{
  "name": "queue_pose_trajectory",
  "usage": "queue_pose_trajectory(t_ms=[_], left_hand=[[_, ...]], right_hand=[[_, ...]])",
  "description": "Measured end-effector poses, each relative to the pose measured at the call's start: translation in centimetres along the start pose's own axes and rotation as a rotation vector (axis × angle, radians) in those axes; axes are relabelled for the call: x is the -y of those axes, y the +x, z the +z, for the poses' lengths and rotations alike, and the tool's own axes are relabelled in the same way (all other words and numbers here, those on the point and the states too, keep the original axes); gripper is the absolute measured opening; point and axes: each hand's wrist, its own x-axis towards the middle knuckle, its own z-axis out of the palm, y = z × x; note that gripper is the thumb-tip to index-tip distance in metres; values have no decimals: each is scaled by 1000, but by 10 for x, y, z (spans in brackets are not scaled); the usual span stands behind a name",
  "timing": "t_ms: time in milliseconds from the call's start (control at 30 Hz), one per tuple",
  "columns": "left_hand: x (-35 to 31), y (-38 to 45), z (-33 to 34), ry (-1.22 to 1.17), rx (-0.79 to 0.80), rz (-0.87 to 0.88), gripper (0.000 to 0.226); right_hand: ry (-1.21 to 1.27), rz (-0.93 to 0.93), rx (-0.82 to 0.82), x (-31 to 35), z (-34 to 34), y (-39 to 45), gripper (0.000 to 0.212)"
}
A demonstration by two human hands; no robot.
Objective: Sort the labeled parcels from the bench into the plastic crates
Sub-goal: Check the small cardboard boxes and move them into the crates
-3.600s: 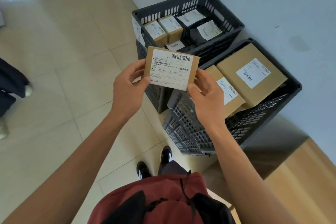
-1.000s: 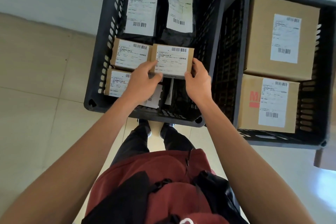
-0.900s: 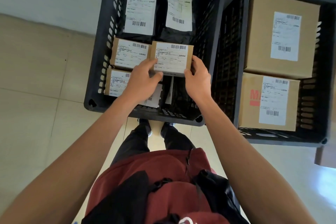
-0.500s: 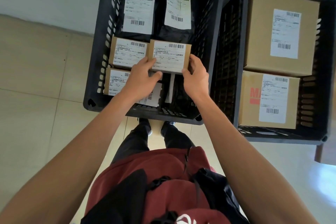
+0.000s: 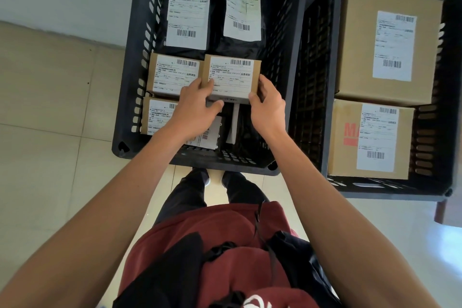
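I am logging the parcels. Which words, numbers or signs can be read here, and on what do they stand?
"业务类型": on the label of the held small box.
"MA", red, cut off by its label: on the lower big box.
All other label print and barcode numbers: too small to read.

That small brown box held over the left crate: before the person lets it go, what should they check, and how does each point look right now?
1. Both hands hold the small labeled box: ok. The left hand and right hand grip its near corners.
2. Box is over the left crate, not the right crate: ok.
3. Matches neighbours: ok. It sits beside a similar small box.
4. Label faces up: ok.
5. Free floor beneath it: cannot tell. The box and hands hide that spot.
6. Black mailer bags clear of the box: ok, they lie farther back.
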Motion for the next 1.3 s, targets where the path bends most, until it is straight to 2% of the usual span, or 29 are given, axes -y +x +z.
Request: queue_pose_trajectory(t_ms=[367,600,967,1300], left_hand=[[6,1,1,13,-14,19,66],[5,9,1,53,1,16,65],[15,8,12,326,-59,94,69],[12,13,13,421,-51,101,74]], right_hand=[[25,-31,17,1,1,0,53],[60,10,18,-3,2,6,55],[78,-5,-45,-4,9,-6,56],[46,-10,-42,-2,9,6,54]])
